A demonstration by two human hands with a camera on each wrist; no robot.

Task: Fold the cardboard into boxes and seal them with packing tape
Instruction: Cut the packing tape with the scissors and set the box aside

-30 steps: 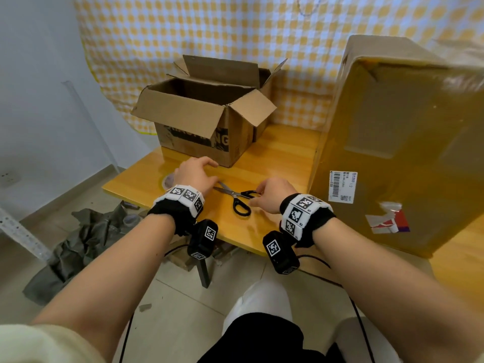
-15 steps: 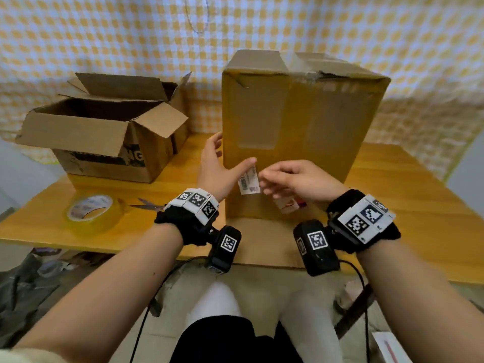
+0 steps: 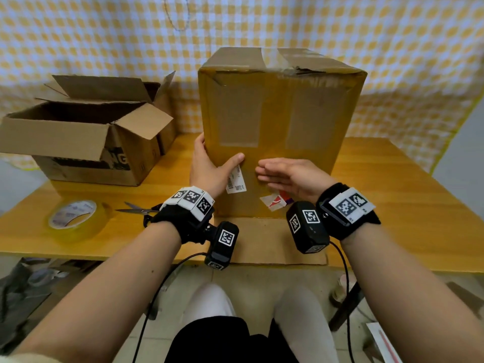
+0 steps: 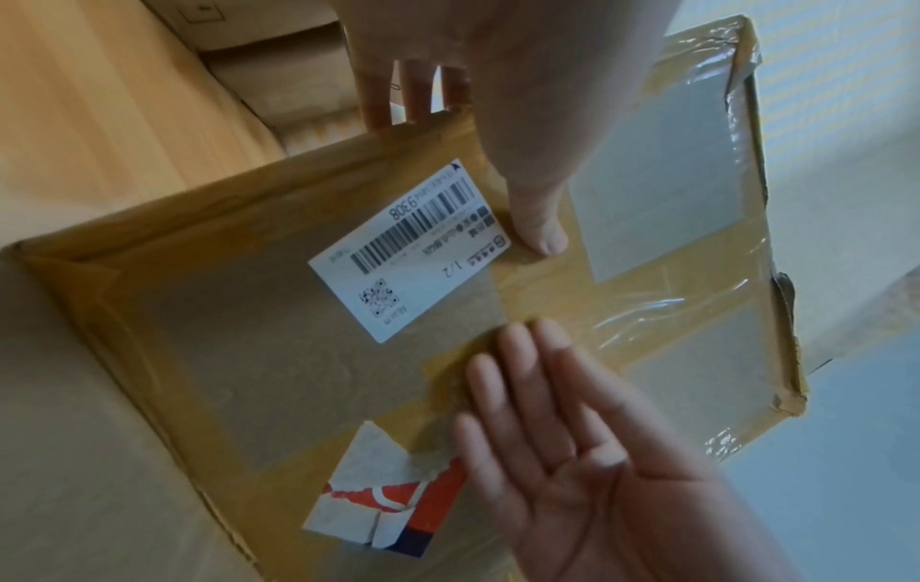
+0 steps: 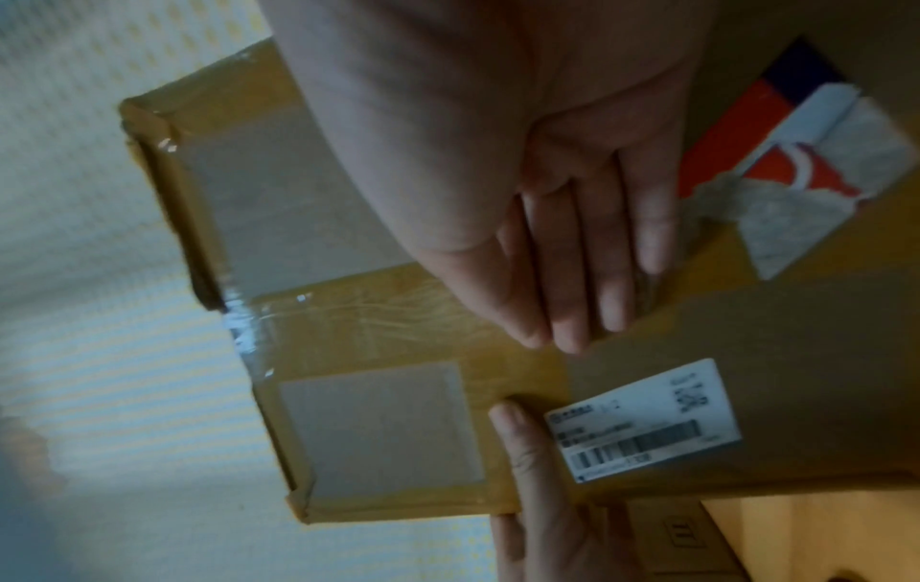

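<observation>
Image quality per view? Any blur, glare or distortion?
Head: sharp, evenly lit, wide-angle bends the table edge. Left wrist: fairly sharp, barcode label legible, glare on the tape. Right wrist: darker, soft, label text smeared, right hand blurred.

A makeshift packing station in a plain room, probably domestic. A wooden table (image 3: 392, 205) stood against a yellow-and-white checked cloth (image 3: 314, 27) hung as a backdrop. On it were a sealed box (image 3: 277, 119) bearing a barcode label (image 3: 235, 183), an open box (image 3: 86, 142), a tape roll (image 3: 74, 218) and scissors (image 3: 138, 210). The floor (image 3: 110, 310) was tiled, with crumpled dark material (image 3: 23, 292) lying under the table's left end.
</observation>
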